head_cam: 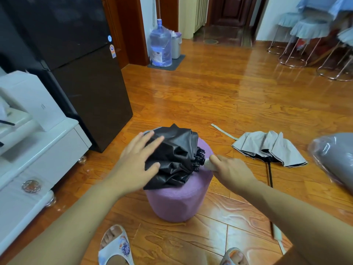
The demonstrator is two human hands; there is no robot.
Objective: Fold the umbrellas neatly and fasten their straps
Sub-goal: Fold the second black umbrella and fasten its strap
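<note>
A collapsed black umbrella [175,155] lies crumpled on top of a round purple stool [175,201] in the middle of the view. My left hand [139,159] rests flat on its canopy with the fingers spread. My right hand [229,169] grips the umbrella's pale handle [208,165] at the stool's right edge. A second umbrella [271,148], grey outside and black inside, lies half collapsed on the wooden floor to the right, its black shaft [270,176] pointing toward me and its grey strap [223,131] trailing to the left.
A dark refrigerator [80,73] and a white cabinet [38,150] stand at the left. A plastic-wrapped grey bundle [336,159] sits at the right edge. A water jug [160,44] and stools [305,35] are at the back. My slippered feet [116,245] are near the stool.
</note>
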